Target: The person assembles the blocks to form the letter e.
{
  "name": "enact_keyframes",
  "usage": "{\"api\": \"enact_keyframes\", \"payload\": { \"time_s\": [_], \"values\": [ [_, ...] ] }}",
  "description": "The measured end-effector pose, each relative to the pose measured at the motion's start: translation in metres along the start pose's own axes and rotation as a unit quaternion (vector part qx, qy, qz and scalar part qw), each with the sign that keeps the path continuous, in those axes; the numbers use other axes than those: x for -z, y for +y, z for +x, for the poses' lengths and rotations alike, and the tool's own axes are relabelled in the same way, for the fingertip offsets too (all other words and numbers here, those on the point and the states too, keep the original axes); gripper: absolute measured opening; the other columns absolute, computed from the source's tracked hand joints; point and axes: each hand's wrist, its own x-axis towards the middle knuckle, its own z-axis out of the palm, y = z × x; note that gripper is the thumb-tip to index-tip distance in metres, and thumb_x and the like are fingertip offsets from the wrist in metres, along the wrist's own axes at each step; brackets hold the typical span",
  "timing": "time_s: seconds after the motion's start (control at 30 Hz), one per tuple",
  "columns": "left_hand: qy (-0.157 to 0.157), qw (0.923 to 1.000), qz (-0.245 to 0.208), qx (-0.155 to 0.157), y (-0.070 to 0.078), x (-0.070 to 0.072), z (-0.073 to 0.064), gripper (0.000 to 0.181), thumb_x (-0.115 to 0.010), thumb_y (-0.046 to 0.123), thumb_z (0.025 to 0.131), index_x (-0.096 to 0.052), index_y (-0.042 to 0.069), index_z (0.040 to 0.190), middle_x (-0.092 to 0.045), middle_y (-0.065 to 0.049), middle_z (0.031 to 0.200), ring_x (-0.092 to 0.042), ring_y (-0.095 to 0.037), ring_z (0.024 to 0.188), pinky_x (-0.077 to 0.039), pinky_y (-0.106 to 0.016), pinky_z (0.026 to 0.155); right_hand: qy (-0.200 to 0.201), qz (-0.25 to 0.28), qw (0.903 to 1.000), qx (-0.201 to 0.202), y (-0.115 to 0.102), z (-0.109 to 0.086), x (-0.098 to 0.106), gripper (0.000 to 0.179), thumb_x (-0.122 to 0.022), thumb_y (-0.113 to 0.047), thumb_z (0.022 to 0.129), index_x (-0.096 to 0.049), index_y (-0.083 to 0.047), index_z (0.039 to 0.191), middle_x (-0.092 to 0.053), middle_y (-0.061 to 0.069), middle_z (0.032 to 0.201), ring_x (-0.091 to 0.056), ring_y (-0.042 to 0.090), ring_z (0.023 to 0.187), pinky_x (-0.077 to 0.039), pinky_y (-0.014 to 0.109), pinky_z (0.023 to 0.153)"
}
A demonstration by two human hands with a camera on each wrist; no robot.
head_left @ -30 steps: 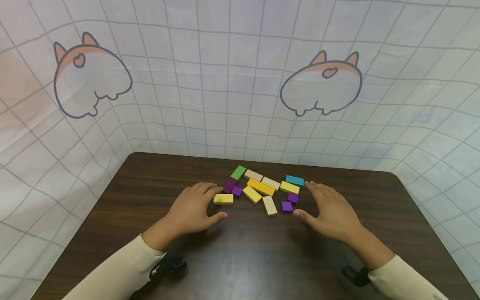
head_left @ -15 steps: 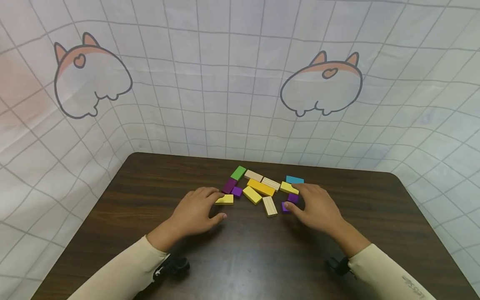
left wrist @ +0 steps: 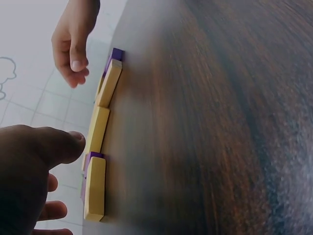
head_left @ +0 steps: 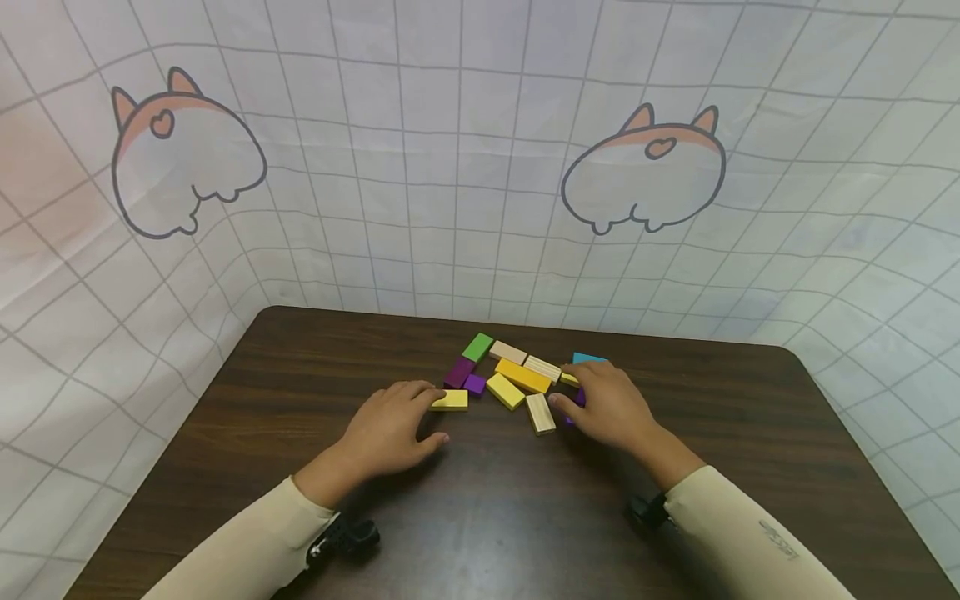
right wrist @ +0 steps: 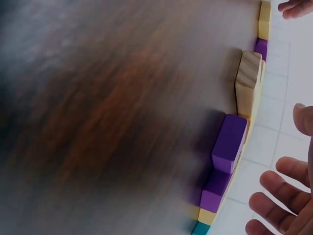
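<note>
My left hand (head_left: 386, 429) hovers with relaxed fingers by a yellow wooden block (head_left: 453, 401) at the left end of a loose group. My right hand (head_left: 609, 408) reaches over the group's right end, its fingers loosely spread in the right wrist view, holding nothing. It partly hides a blue block (head_left: 588, 357), a yellow block and two small purple blocks in the head view; the nearer purple block (right wrist: 229, 139) shows plainly from the right wrist. Left of this hand lies a pale striped wood block (head_left: 540, 414). An orange-yellow block (head_left: 523, 377) and another yellow block (head_left: 505, 391) fill the middle.
Behind them lie a green block (head_left: 477, 347), a tan block (head_left: 508, 352) and a second striped block (head_left: 542, 367). A dark purple block (head_left: 459, 372) and a small purple block (head_left: 475, 384) sit at the left. A gridded curtain (head_left: 420, 208) surrounds the dark wooden table (head_left: 480, 517).
My right hand has moved left, from beside the group to over its right-hand blocks. My left hand has shifted only slightly, and the visible blocks lie where they were.
</note>
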Motion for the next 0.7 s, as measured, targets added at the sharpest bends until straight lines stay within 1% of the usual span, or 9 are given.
{"api": "enact_keyframes", "payload": {
  "time_s": [0.17,0.27,0.4,0.47,0.6,0.7],
  "values": [
    [0.005,1.0,-0.005,0.003,-0.002,-0.002,-0.001,0.061,-0.075,0.05,0.089,-0.063,0.014,0.137,-0.062,-0.006,0.134,-0.058,-0.03,0.125,-0.048,-0.053,0.1,-0.001,0.005,1.0,0.002,-0.002,0.006,-0.004,0.056,-0.067,-0.043,0.098,-0.063,-0.004,0.138,-0.063,0.016,0.136,-0.051,0.041,0.133,-0.037,0.065,0.108],
    [0.009,0.9999,-0.009,0.002,-0.003,-0.003,-0.002,0.062,-0.075,0.051,0.089,-0.063,0.014,0.137,-0.062,-0.007,0.135,-0.058,-0.03,0.125,-0.049,-0.054,0.098,-0.007,0.004,1.0,-0.001,-0.004,0.01,-0.008,0.053,-0.066,-0.041,0.1,-0.063,-0.004,0.138,-0.063,0.016,0.136,-0.049,0.041,0.135,-0.037,0.063,0.109],
    [0.013,0.9999,-0.01,0.001,-0.003,-0.005,-0.002,0.063,-0.075,0.052,0.088,-0.063,0.014,0.137,-0.062,-0.006,0.134,-0.058,-0.029,0.124,-0.049,-0.053,0.098,-0.006,0.009,0.9999,0.001,-0.006,0.015,-0.013,0.049,-0.068,-0.037,0.099,-0.065,-0.004,0.134,-0.065,0.014,0.131,-0.055,0.039,0.128,-0.043,0.055,0.106],
    [0.015,0.9998,-0.01,0.0,-0.003,-0.005,-0.002,0.063,-0.075,0.053,0.088,-0.063,0.015,0.137,-0.062,-0.006,0.134,-0.058,-0.029,0.124,-0.049,-0.053,0.097,-0.005,0.01,0.9999,0.001,-0.007,0.017,-0.015,0.047,-0.069,-0.037,0.099,-0.066,-0.005,0.133,-0.066,0.013,0.129,-0.057,0.037,0.125,-0.045,0.053,0.105],
    [0.019,0.9998,-0.011,0.0,-0.002,-0.006,0.0,0.063,-0.075,0.053,0.088,-0.063,0.015,0.137,-0.063,-0.006,0.134,-0.059,-0.029,0.123,-0.049,-0.053,0.097,-0.007,0.007,0.9999,-0.002,-0.009,0.021,-0.019,0.045,-0.069,-0.036,0.099,-0.068,-0.007,0.132,-0.067,0.012,0.127,-0.057,0.037,0.125,-0.044,0.053,0.105],
    [0.019,0.9997,-0.014,0.001,-0.001,-0.006,0.001,0.064,-0.075,0.052,0.088,-0.063,0.015,0.138,-0.063,-0.006,0.134,-0.059,-0.029,0.123,-0.049,-0.053,0.097,-0.01,0.004,0.9999,-0.001,-0.011,0.024,-0.02,0.043,-0.069,-0.036,0.099,-0.069,-0.007,0.13,-0.067,0.012,0.125,-0.059,0.035,0.121,-0.044,0.052,0.106]
  ]
}}
